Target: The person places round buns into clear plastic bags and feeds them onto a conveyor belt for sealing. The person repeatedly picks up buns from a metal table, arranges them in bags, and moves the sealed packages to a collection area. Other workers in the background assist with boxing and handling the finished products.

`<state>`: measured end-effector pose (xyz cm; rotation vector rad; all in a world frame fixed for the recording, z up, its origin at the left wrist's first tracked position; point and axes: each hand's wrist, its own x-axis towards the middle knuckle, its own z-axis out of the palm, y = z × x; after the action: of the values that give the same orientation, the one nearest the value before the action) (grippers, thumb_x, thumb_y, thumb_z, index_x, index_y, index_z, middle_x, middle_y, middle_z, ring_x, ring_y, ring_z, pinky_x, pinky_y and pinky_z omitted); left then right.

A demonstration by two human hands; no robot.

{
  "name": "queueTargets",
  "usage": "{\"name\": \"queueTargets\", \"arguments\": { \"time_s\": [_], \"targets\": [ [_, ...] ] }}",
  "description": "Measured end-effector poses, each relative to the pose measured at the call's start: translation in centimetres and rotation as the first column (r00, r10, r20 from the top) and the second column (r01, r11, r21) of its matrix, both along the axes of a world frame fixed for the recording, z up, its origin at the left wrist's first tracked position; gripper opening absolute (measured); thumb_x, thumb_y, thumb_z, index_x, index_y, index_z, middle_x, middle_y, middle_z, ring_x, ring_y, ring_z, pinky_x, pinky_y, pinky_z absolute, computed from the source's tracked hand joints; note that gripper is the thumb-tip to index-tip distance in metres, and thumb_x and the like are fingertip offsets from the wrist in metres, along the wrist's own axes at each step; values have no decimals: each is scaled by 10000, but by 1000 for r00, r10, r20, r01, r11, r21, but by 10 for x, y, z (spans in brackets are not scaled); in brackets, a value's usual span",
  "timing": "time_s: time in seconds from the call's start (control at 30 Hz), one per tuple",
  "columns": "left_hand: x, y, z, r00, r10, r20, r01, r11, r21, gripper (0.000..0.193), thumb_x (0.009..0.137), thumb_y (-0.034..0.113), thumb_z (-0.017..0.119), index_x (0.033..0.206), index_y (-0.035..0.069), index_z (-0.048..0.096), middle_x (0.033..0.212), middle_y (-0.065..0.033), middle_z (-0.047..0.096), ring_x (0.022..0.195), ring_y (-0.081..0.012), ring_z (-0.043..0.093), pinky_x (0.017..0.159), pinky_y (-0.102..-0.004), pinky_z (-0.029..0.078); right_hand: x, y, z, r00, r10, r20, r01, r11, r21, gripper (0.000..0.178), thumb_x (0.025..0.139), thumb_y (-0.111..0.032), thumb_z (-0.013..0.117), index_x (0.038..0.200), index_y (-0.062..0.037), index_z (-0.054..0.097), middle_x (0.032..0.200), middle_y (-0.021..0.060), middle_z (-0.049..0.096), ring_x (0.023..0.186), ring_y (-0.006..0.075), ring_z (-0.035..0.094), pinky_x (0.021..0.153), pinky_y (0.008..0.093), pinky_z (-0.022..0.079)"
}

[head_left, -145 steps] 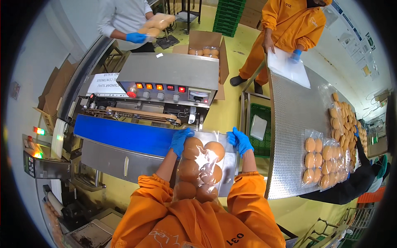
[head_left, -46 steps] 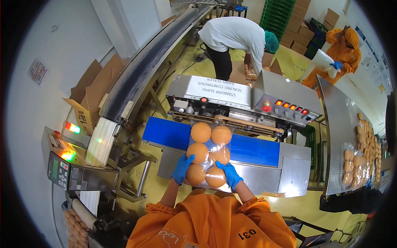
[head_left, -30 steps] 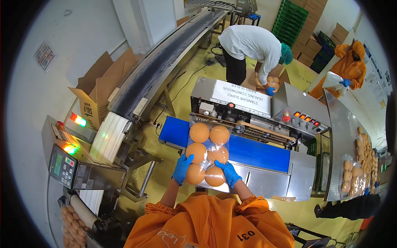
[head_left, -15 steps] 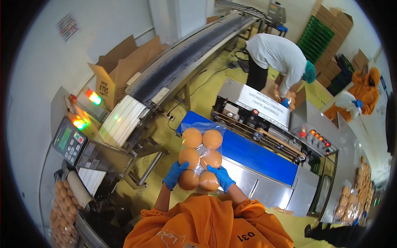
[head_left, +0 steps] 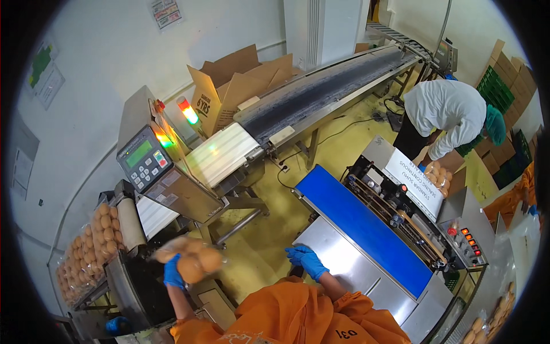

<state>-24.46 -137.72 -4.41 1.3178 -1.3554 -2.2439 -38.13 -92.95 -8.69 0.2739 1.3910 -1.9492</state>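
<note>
So the walls (head_left: 114, 63) here are plain off-white, with a few papers stuck up on the left and a sheet (head_left: 166, 12) at the top. Floor's (head_left: 355, 143) yellow, kinda scuffed, with a black cable (head_left: 347, 127) snaking across it. There's 1 long dark conveyor (head_left: 338, 86) running toward the back, and an open cardboard box (head_left: 226, 97) between it and the wall. Green crates (head_left: 495, 89) and brown cartons (head_left: 518, 86) stack up far right. 1 signal lamp (head_left: 187, 109) glows red over green.
</note>
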Motion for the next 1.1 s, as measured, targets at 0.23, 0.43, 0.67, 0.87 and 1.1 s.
{"name": "queueTargets", "arguments": {
  "time_s": [0.23, 0.43, 0.67, 0.87, 1.1],
  "targets": [
    [-55, -156, 24, 912, 147, -383, -224, 960, -166, 398, 859, 336, 488, 1107, 25, 517, 1027, -119, 580, 893, -257, 576, 808, -389, 467, 2, 10, -2, 995, -38, 89, 35, 999, 38, 141, 845, -101, 542, 941, -27, 614, 802, 53, 593, 644, 107, 535, 599, 225, 459],
    [-93, -118, -55, 980, 35, -196, -30, 999, 27, 219, 873, 267, 477, 955, 78, 554, 891, -101, 587, 775, -220, 554, 679, -348, 440, 8, 23, 10, 988, -143, 56, 145, 989, -24, 145, 839, -154, 578, 904, -27, 606, 787, 59, 605, 644, 117, 548, 573, 227, 452],
    [-134, 243, 23, 205, -978, 28, 978, 203, -38, 417, 896, 267, 432, 1250, 47, 422, 1014, -87, 600, 842, -159, 576, 633, -259, 454, 25, 100, 1, 870, -491, 37, 492, 866, -88, 179, 872, -138, 527, 953, 3, 602, 833, 72, 612, 718, 128, 570, 657, 236, 482],
    [-128, 486, 74, -634, -717, -291, 744, -668, 25, 482, 863, 135, 474, 1322, 70, 341, 1166, -69, 534, 990, -138, 541, 721, -223, 434, 87, 219, 18, 525, -851, -33, 830, 520, -200, 214, 863, -165, 551, 939, 32, 588, 832, 109, 611, 735, 158, 566, 691, 253, 472],
    [-73, 699, 51, -832, -514, -210, 545, -827, -135, 478, 863, 138, 536, 1304, 58, 370, 1240, -78, 468, 1105, -170, 475, 882, -295, 409, 233, 403, 75, 122, -964, -236, 990, 100, 100, 358, 875, -323, 515, 963, 18, 574, 860, 122, 632, 846, 184, 591, 747, 308, 464]
  ]
}}
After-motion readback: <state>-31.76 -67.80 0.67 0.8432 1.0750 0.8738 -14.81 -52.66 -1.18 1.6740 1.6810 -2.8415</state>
